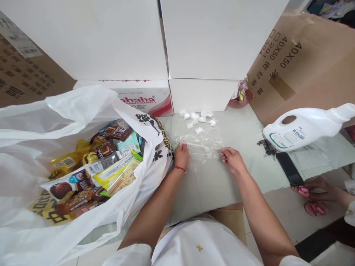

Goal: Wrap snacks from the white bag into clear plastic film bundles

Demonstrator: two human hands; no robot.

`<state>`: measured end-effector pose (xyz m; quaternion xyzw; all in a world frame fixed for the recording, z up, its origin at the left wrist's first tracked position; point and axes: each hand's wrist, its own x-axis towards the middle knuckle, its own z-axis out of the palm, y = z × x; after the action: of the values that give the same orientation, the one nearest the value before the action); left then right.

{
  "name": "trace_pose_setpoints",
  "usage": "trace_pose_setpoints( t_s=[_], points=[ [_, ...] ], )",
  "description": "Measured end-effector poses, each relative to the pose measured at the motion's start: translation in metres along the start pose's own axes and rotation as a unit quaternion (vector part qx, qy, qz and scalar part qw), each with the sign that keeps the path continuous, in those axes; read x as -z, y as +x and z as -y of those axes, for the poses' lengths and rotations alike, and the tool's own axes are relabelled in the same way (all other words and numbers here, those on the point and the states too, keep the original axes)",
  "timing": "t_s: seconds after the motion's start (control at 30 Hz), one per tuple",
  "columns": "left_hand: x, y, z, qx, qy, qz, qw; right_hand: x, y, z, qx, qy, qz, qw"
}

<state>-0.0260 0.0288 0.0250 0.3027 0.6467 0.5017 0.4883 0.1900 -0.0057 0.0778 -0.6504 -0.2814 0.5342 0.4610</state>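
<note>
A clear plastic bag point(203, 149) is stretched flat over the pale tabletop between my two hands. My left hand point(182, 156), with a red string at the wrist, pinches its left edge. On the other side, the fingers of my right hand point(231, 158) are closed on the right edge. Just beyond the bag lie several small white wrapped packets point(195, 118) in a loose cluster. A large white carrier bag point(91, 98) full of packaged snacks point(118, 171) stands open beside my left arm.
White boxes point(205, 40) rise behind the table point(194, 192). A red bowl point(240, 101) stands at the back right. To the right are a white detergent bottle point(302, 127), keys point(266, 147), a black phone point(289, 169) and another person's hand point(321, 188).
</note>
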Motion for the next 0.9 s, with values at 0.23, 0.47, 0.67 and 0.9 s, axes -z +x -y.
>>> trace_pose_setpoints(
  t_s=[0.23, 0.47, 0.67, 0.9],
  points=[
    [0.007, 0.003, -0.008, -0.038, 0.115, 0.023, 0.992, 0.04, 0.008, -0.007, 0.028, -0.037, -0.105, 0.993],
    [0.022, -0.03, -0.032, -0.161, 0.285, -0.038, 0.944, 0.05, 0.001, -0.021, 0.061, -0.151, -0.121, 0.979],
    [0.018, -0.091, -0.067, -0.377, 0.418, -0.033, 0.826, 0.041, -0.007, -0.025, 0.071, -0.217, -0.088, 0.97],
    [-0.018, -0.027, -0.043, -0.275, 0.558, 0.136, 0.771, 0.041, 0.005, -0.023, 0.076, -0.211, -0.073, 0.972]
  ],
)
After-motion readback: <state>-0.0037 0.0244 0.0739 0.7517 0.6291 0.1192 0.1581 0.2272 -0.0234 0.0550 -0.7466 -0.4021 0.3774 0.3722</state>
